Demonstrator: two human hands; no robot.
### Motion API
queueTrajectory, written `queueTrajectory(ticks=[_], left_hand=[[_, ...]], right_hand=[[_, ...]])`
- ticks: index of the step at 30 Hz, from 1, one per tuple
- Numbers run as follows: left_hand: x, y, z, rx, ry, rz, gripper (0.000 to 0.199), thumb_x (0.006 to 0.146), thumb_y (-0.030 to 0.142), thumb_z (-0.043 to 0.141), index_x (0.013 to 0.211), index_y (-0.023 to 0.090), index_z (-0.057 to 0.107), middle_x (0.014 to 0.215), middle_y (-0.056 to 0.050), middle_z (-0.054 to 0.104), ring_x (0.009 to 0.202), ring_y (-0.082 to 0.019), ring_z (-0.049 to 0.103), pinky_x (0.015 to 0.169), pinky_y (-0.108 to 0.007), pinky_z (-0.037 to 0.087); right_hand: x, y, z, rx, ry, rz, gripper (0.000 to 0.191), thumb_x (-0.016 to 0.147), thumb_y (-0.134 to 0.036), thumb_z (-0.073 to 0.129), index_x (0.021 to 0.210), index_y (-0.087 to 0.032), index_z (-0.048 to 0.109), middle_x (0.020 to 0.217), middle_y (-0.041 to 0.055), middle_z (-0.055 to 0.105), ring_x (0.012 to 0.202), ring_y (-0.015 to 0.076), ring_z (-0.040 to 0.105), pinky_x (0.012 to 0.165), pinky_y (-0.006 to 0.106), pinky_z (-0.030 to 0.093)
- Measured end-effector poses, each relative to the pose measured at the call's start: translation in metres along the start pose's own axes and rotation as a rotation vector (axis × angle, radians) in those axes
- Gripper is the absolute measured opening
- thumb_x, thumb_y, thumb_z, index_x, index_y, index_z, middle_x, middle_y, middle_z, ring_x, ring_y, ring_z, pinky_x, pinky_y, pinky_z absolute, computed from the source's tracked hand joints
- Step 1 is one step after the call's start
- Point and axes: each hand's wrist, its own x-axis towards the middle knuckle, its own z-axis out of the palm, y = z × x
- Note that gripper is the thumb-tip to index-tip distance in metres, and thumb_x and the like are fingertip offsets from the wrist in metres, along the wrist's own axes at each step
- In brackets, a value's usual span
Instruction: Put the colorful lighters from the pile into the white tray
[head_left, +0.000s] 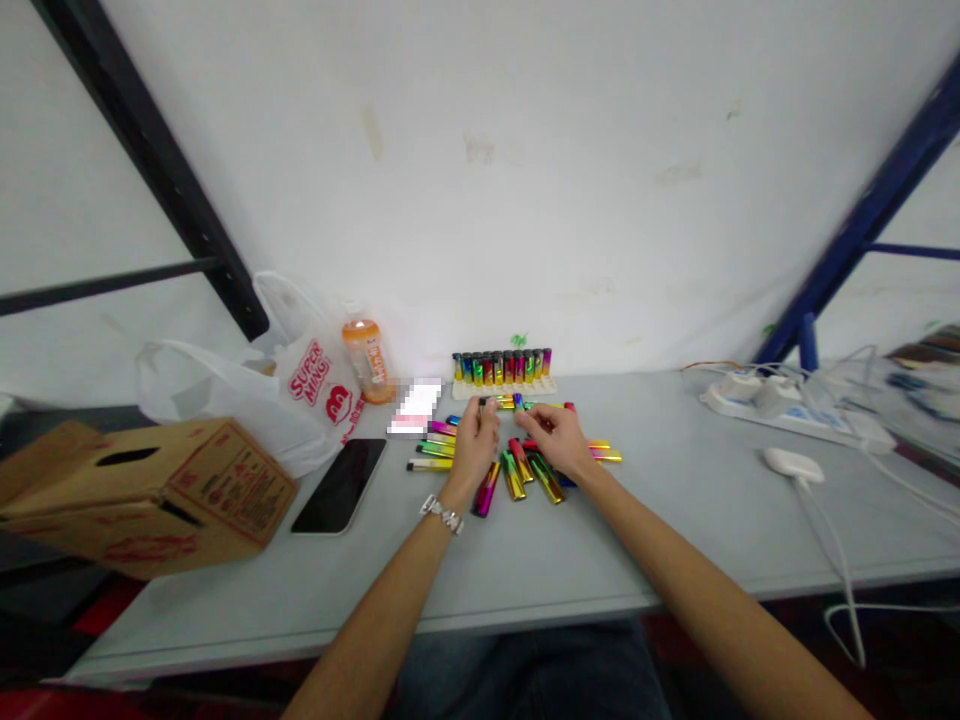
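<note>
Colourful metallic lighters lie loose on the table around both hands. My left hand (478, 435), with a bracelet at its wrist, is closed, and the black end of a lighter (483, 401) shows at its fingertips. To its right, my right hand (555, 432) is closed in a pinch; what its fingers hold is hidden. A blue-and-yellow lighter (517, 401) shows right at those fingertips. Behind the hands, a row of upright lighters (498, 368) stands in a pale tray (469, 391). Closer to me lie a magenta lighter (486, 492) and a green-and-gold lighter (514, 477).
On the left are a cardboard box (217, 490), a white plastic bag (300, 390), an orange bottle (367, 360) and a dark phone (341, 487). A power strip (799, 412) and a white charger (793, 464) with cables lie on the right. The wall is behind the tray.
</note>
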Motion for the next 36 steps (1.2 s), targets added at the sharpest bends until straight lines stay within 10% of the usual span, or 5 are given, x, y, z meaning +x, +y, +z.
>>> queueTrajectory(ticks=[10, 36], left_hand=[[-0.010, 0.006, 0.005, 0.280, 0.026, -0.011, 0.056, 0.085, 0.059, 0.053, 0.048, 0.018, 0.045, 0.046, 0.003, 0.041, 0.048, -0.010, 0.039, 0.050, -0.024, 0.029], [-0.005, 0.006, 0.007, 0.135, 0.054, -0.151, 0.045, 0.091, 0.040, 0.033, 0.050, 0.021, 0.038, 0.044, 0.004, 0.039, 0.043, -0.010, 0.037, 0.047, -0.024, 0.031]], right_hand=[[-0.003, -0.001, 0.007, 0.042, -0.046, -0.015, 0.046, 0.092, -0.050, 0.047, 0.061, -0.017, 0.054, 0.054, -0.0021, 0.047, 0.054, 0.0120, 0.041, 0.053, 0.025, 0.032], [-0.004, 0.000, 0.009, 0.026, -0.109, -0.030, 0.052, 0.094, -0.053, 0.044, 0.059, -0.017, 0.056, 0.051, -0.0024, 0.046, 0.052, 0.0116, 0.041, 0.052, 0.025, 0.031]])
